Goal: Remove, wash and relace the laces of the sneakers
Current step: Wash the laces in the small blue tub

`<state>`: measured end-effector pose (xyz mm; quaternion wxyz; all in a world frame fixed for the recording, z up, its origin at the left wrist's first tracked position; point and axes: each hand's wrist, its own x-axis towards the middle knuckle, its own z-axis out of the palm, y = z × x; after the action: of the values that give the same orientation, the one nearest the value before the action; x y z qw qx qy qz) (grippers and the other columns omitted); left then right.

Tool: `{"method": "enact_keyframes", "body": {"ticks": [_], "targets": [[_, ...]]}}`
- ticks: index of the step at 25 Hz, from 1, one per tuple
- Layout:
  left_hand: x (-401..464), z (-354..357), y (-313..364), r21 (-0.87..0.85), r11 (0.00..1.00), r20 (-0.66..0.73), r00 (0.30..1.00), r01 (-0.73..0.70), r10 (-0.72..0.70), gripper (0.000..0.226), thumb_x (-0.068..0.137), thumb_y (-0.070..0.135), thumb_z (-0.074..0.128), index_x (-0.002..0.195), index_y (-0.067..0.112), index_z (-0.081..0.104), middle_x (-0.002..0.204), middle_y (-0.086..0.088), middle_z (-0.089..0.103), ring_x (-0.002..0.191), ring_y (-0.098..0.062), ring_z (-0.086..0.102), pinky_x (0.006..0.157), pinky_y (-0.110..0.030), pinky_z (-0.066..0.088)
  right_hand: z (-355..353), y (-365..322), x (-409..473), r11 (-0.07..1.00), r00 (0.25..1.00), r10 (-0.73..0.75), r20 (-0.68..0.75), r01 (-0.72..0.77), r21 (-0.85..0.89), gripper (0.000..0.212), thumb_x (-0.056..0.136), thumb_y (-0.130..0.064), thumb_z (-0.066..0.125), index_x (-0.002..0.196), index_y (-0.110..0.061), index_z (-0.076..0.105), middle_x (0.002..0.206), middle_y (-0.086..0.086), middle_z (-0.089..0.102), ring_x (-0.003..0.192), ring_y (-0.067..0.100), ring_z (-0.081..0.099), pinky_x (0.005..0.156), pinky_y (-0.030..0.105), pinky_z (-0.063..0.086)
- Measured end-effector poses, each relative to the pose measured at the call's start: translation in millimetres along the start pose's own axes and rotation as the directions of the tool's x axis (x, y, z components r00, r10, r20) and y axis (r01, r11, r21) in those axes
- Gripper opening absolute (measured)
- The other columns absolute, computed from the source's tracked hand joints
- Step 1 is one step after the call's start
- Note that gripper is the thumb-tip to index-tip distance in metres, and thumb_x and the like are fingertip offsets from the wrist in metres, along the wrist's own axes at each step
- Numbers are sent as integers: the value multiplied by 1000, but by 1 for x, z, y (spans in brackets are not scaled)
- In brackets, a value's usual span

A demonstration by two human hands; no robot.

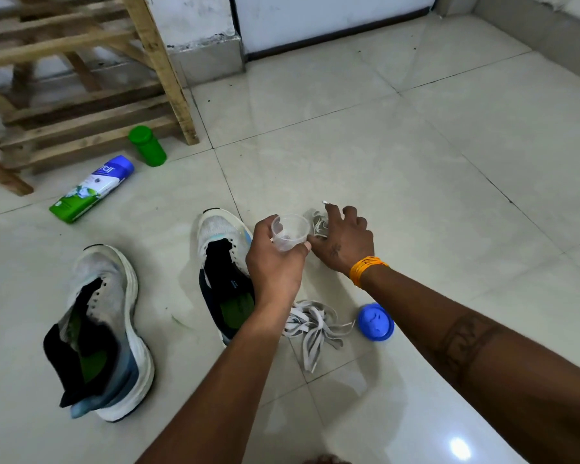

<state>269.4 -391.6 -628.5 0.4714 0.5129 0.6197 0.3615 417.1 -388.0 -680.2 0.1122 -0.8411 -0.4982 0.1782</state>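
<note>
Two sets of white laces lie off the shoes on the pale tiled floor (416,135) as I watch through the head camera: one bunched lace (318,222) sits under my operator's right hand (344,242), whose fingers are spread and curled down over it, gripping the bundle with one lace tip poking up past the fingertips; the other, a loose tangle of lace (310,326), rests on the tiles nearer the body, between the two forearms. The left hand (275,259) holds a small clear plastic cup (289,232) upright, thumb and fingers wrapped round its wall, just beside the right hand and touching it at the thumb. An orange band (365,267) circles the right wrist. Immediately left of the left hand stands one unlaced sneaker (221,262), white with a dark tongue and green insole, toe pointing away; its mate, the second sneaker (104,329), lies well apart to the left, tipped onto its side. A blue cap (375,321) rests on the floor just right of the loose lace. Farther off, a blue-and-green bottle (92,189) lies on its side near a green jar (148,145), both in front of a wooden rack (81,78)
</note>
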Motion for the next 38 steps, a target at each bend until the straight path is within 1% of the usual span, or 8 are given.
{"method": "enact_keyframes", "body": {"ticks": [6, 11, 14, 19, 23, 27, 33, 38], "targets": [[4, -9, 3, -23, 1000, -39, 999, -17, 16, 59, 72, 10, 86, 125, 25, 64, 113, 11, 69, 103, -10, 65, 89, -22, 53, 35, -38, 1, 967, 979, -206, -6, 203, -152, 38, 92, -29, 56, 126, -14, 60, 119, 14, 53, 107, 40, 51, 77, 43, 47], [3, -12, 5, -17, 1000, -15, 1000, -11, 11, 60, 73, 13, 86, 126, 27, 63, 115, 11, 68, 103, -9, 64, 89, -21, 51, 37, -39, -1, 940, 959, -282, 12, 274, 206, 32, 87, -30, 53, 106, -9, 70, 105, 17, 70, 96, 37, 63, 76, 41, 52], [2, -5, 1, -38, 999, -21, 999, 35, -35, 60, 75, 10, 84, 129, 26, 62, 117, 11, 67, 103, -9, 63, 82, -11, 47, 31, -31, 3, 938, 951, -305, 41, 293, 183, 30, 77, -33, 50, 85, -13, 70, 92, 17, 71, 85, 38, 63, 69, 37, 46], [-9, 18, -23, -24, 980, -58, 979, 196, -197, 52, 79, 6, 72, 125, 26, 60, 115, 11, 64, 106, -16, 64, 89, -24, 54, 4, -1, 15, 795, 991, 91, -94, -16, 607, 15, 78, -14, 71, 82, -21, 83, 83, -3, 78, 82, 14, 72, 78, 30, 56], [-18, 36, -42, 50, 948, 31, 949, 313, -315, 46, 69, 10, 68, 109, 33, 61, 105, 3, 68, 94, -25, 70, 81, -42, 62, -16, -4, 7, 641, 961, 196, -197, 27, 767, 16, 81, -7, 73, 86, -19, 82, 87, -9, 78, 84, 2, 71, 79, 21, 54], [-13, 42, -27, 20, 933, 89, 929, 358, -358, 39, 72, 8, 70, 105, 29, 64, 97, 2, 71, 86, -22, 71, 76, -44, 64, -9, -19, -14, 646, 948, 79, -309, 187, 740, 18, 84, -5, 68, 92, -18, 78, 97, -9, 76, 92, 2, 70, 84, 23, 54], [13, 33, -5, -95, 950, 88, 953, 299, -291, 35, 78, 11, 66, 106, 33, 68, 98, 7, 73, 90, -15, 70, 84, -40, 63, -10, -12, -24, 761, 976, -176, -132, 220, 611, 4, 87, -28, 64, 84, -29, 67, 79, -7, 69, 87, 22, 62, 77, 41, 52], [23, 26, -2, -222, 902, 159, 926, 370, -341, 44, 74, 9, 59, 109, 31, 75, 95, 1, 77, 76, -16, 68, 78, -37, 61, -23, -1, -21, 709, 916, -400, -36, 335, 621, 30, 89, -13, 46, 96, -7, 75, 88, 7, 69, 85, 20, 59, 81, 33, 47]]}}
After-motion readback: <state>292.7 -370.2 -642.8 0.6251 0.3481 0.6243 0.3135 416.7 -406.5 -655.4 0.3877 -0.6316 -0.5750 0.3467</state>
